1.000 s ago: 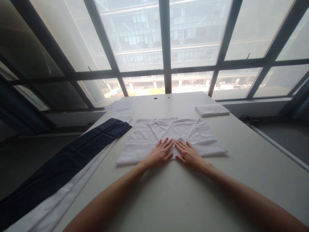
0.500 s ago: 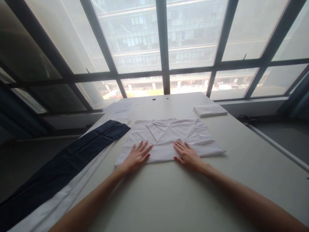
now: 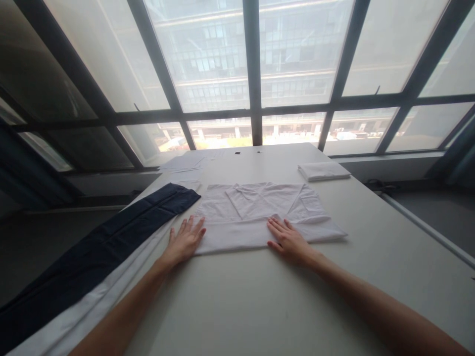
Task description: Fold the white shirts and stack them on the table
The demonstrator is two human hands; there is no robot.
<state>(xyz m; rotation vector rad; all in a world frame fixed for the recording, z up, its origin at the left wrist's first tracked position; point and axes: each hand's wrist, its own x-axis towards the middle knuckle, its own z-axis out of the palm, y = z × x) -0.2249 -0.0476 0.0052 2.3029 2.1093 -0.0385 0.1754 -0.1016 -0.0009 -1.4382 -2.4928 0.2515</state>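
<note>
A white shirt (image 3: 256, 201) lies partly folded on the white table, its near edge turned up into a flat band. My left hand (image 3: 184, 241) rests on the left end of that band, palm down with fingers spread. On the band right of its middle lies my right hand (image 3: 287, 237), flat, its fingers slightly apart. Neither hand grips the cloth. The shirt's right near corner reaches out past my right hand, and a few creases show across its top layer.
Dark navy trousers (image 3: 107, 242) stretch along the table's left side over white cloth (image 3: 92, 306). A folded white cloth (image 3: 323, 170) sits at the back right. Pale sheets (image 3: 183, 165) lie at the back left. Windows (image 3: 215, 59) stand beyond the table (image 3: 256, 306).
My left hand has slid left along the folded band to the shirt's left end. My right hand has stayed in place.
</note>
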